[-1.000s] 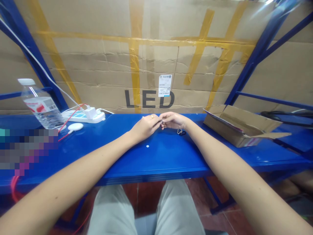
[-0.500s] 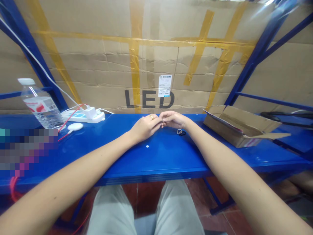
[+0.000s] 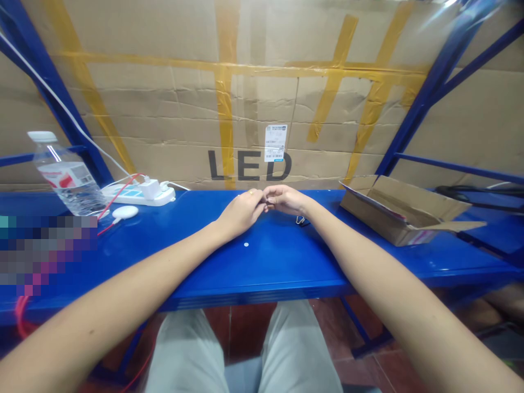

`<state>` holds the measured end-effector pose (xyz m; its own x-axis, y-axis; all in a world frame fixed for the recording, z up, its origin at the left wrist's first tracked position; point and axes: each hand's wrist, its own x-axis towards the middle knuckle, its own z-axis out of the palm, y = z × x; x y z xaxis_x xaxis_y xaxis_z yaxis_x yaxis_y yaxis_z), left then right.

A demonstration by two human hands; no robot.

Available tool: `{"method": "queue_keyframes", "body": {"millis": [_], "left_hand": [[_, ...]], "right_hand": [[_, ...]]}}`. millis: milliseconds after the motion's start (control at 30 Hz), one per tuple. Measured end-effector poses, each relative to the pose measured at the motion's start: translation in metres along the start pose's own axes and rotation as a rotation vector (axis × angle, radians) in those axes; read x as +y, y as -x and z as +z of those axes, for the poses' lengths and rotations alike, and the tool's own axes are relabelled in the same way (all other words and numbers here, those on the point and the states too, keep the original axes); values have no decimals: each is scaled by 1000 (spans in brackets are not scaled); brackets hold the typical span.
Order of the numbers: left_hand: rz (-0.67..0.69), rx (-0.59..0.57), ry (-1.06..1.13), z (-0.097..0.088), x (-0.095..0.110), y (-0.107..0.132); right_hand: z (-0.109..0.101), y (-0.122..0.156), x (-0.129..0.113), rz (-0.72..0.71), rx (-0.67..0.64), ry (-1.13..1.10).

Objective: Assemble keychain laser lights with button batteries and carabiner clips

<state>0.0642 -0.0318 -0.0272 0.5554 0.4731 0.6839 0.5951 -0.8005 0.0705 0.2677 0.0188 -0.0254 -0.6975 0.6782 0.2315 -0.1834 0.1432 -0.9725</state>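
Observation:
My left hand point(image 3: 241, 209) and my right hand point(image 3: 285, 198) meet fingertip to fingertip above the far middle of the blue shelf point(image 3: 266, 262). Both pinch a tiny dark item between them, too small to name. A ring shows on a left finger. A small metal clip point(image 3: 301, 220) lies on the shelf just beneath my right wrist. A little white dot point(image 3: 246, 244) sits on the shelf near my left wrist.
An open cardboard box point(image 3: 403, 210) rests at the right. At the left stand a plastic water bottle point(image 3: 67, 177), a white power strip point(image 3: 137, 194) with a plugged charger and red cable, and a white oval puck point(image 3: 125, 212). A taped cardboard wall point(image 3: 254, 109) backs the shelf.
Both hands have crept slightly left and farther away while staying pinched together. Nothing else has moved.

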Motion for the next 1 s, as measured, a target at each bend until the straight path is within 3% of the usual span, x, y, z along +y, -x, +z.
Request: {"method": "queue_keyframes", "body": {"millis": [167,300,433,633,867,1000], "left_hand": [[-95,58,137,-4,-2,1],[-21,40,72,-14,-6,-1],[23,2,-2,-27,-30,-4],[30,-323,29,-31,-68,3],[75,-504,-14,-18,-61,2],[-21,-527,-1,-14,-60,-2]], "right_hand": [[3,-1,0,14,-8,-23],[5,2,-5,27,-11,-4],[8,5,-9,76,-30,30],[10,6,-8,160,-32,46],[15,3,-7,139,-85,182],[20,0,-11,141,-93,369]]}}
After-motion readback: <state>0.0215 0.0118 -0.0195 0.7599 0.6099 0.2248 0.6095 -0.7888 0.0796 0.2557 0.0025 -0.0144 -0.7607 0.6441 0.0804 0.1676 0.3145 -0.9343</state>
